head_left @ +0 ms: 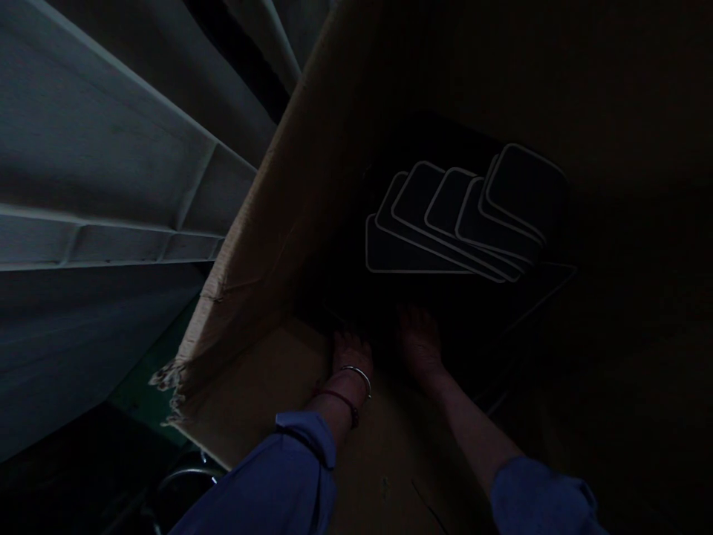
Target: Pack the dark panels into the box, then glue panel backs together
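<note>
Reaches into a carton (261, 245) with left hand (353, 353) and right hand (419, 338), near light-edged pads (495, 223) fanned beyond them inside. Cannot tell the grip of either in such shadow; cannot make out the carton's dark far side.

the fingertips of the person's left hand (352, 353) and right hand (420, 338), near the middle of the frame, are lost in shadow, so what they touch cannot be told, and the pale-edged dark pieces (473, 223) above them partly cover one another. darkness hides the right side of the cardboard box (261, 245), while the bottom edge cuts off the left sleeve (272, 483) and right sleeve (540, 498). the pale ribbed panels (100, 148) run past the left edge, and a curved rim (189, 470) at lower left is too dim to identify.
</note>
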Demonstrator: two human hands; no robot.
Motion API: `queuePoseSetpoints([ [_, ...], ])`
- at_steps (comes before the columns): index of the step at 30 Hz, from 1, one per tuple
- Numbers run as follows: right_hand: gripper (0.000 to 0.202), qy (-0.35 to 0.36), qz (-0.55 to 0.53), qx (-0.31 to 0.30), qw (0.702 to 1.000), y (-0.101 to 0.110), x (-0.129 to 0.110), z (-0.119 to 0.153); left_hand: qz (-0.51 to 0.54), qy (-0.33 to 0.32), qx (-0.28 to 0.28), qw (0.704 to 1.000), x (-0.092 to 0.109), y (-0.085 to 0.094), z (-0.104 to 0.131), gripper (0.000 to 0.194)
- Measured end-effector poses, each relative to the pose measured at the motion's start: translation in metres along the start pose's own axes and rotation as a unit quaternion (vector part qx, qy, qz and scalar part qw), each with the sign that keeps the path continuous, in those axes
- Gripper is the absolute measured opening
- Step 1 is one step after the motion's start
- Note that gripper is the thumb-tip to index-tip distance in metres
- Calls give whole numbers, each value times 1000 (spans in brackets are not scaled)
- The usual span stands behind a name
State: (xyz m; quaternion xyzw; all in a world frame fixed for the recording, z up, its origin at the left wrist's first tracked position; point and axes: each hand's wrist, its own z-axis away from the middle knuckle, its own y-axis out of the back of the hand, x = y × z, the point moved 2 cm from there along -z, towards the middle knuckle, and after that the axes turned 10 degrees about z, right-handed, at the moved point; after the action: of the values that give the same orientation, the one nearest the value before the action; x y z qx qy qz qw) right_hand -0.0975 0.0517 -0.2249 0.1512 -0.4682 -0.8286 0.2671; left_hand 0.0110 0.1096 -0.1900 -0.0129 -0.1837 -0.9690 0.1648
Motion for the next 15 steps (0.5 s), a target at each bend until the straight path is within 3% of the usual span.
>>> queuePoseSetpoints([
  [4,44,-51,-13,14,999,6,3,-9,6,-8,7,1000,0,1,0,47],
  [7,48,-70,-11,-14,997,3,-1,-7,10,-12,18,1000,-1,2,0,46],
  [12,51,-26,2,-63,998,-7,-17,19,4,-30,59,998,7,12,6,44],
  [15,47,51,-22,-101,993,-12,-20,37,-6,-91,119,989,14,21,7,44],
])
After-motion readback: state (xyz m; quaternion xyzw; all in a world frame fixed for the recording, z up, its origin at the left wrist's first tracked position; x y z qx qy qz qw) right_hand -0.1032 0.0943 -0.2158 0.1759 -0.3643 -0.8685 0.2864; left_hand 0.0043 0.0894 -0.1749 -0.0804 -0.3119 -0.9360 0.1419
